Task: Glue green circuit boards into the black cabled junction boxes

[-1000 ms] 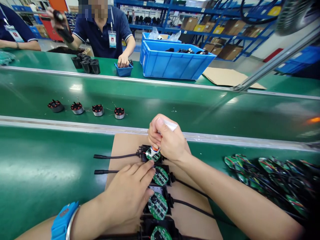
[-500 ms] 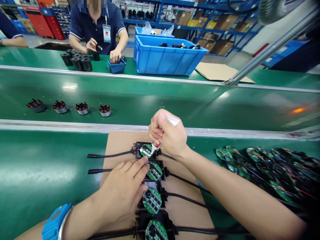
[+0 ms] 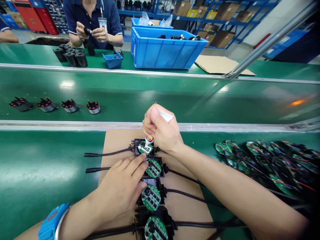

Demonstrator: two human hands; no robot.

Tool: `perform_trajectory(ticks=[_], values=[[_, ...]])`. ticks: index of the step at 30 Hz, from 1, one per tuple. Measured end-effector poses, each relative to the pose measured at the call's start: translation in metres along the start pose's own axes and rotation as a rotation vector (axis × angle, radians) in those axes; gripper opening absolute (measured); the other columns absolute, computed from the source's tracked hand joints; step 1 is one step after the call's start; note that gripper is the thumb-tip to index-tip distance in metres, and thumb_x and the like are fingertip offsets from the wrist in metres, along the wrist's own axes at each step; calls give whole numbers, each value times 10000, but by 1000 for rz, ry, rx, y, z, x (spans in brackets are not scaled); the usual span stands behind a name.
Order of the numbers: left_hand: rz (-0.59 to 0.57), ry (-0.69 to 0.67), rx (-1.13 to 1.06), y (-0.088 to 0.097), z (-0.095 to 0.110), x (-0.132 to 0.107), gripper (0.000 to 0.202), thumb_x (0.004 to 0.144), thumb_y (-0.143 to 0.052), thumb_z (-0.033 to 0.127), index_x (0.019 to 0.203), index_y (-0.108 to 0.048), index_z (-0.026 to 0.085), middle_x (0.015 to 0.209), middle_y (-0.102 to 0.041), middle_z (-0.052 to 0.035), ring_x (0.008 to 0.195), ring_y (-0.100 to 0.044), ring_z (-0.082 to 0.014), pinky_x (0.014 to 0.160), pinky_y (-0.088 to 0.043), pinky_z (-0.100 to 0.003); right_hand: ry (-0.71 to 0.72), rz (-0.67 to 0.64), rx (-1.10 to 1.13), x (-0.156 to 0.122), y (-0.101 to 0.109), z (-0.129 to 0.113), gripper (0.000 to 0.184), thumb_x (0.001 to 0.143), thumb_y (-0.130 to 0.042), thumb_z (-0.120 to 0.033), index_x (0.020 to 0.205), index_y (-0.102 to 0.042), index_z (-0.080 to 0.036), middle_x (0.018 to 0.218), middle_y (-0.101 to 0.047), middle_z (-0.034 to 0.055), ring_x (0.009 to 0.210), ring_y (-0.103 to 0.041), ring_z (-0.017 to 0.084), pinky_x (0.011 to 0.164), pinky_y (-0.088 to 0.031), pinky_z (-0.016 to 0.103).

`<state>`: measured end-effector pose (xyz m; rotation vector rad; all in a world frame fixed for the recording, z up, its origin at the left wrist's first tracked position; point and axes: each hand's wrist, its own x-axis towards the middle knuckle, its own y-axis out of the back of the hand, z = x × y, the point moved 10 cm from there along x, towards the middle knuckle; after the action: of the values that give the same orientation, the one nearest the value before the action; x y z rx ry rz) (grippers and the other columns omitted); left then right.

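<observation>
My right hand is closed round a small white glue tube, its orange-ringed nozzle touching the farthest round green circuit board. That board sits in a black housing with a cable running left. My left hand lies flat with fingers stretched, fingertips against the second board and housing. Two more boards in housings line up nearer me on a brown cardboard sheet.
A pile of loose green boards with wires lies at my right. Several motor stators ride the green conveyor belt. Across it, a person handles a black part beside black cylinders, a small blue bin and a large blue crate.
The stators on the belt have drifted left. The person opposite lowered the raised hand and now holds a part in both hands. My hands stay on the same boards.
</observation>
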<state>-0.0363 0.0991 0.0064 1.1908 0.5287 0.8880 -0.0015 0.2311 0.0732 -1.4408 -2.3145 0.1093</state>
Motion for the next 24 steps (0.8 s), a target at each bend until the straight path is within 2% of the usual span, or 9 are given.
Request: perform_trajectory(ticks=[4, 7, 11, 15, 19, 24], values=[[64, -30, 21, 11, 6, -5, 395, 951, -420, 263, 1314, -487, 123, 1408, -489, -116, 1116, -555, -277, 914, -493, -450, 50, 11, 1, -7, 6, -14, 384, 857, -606, -468, 644, -421, -207, 483, -319, -87, 375, -270, 49, 332, -249, 187], [123, -123, 12, 20, 21, -14, 371, 935, -417, 203, 1285, -522, 135, 1333, -567, -93, 1064, -574, -256, 884, -507, -418, 6, 21, 70, -20, 7, -21, 355, 897, -555, -444, 660, -438, -207, 492, -310, -85, 372, -271, 54, 336, -292, 179], [36, -218, 21, 10, 36, -22, 456, 893, -433, 162, 1347, -477, 139, 1402, -508, -78, 1062, -570, -256, 869, -518, -411, -85, 12, 162, -38, -1, -15, 365, 902, -535, -458, 656, -433, -208, 475, -280, -89, 355, -239, 54, 324, -282, 170], [-34, -224, 40, 1, 36, -21, 485, 878, -426, 158, 1361, -463, 128, 1421, -488, -80, 1058, -573, -267, 862, -526, -420, -91, 21, 197, -45, -7, -2, 382, 876, -568, -458, 635, -405, -209, 462, -279, -92, 353, -219, 52, 312, -260, 163], [-53, -229, 48, 0, 36, -20, 493, 874, -412, 143, 1364, -459, 123, 1421, -487, -85, 1062, -575, -270, 855, -531, -415, -104, 22, 195, -45, -7, 4, 383, 877, -566, -443, 626, -401, -207, 458, -283, -92, 351, -210, 51, 307, -247, 165], [-43, -231, 41, 0, 36, -21, 502, 857, -430, 141, 1357, -466, 115, 1412, -496, -90, 1079, -567, -276, 857, -531, -417, -115, -2, 199, -52, -5, -3, 355, 898, -547, -395, 633, -411, -201, 470, -293, -85, 364, -222, 52, 320, -242, 166]])
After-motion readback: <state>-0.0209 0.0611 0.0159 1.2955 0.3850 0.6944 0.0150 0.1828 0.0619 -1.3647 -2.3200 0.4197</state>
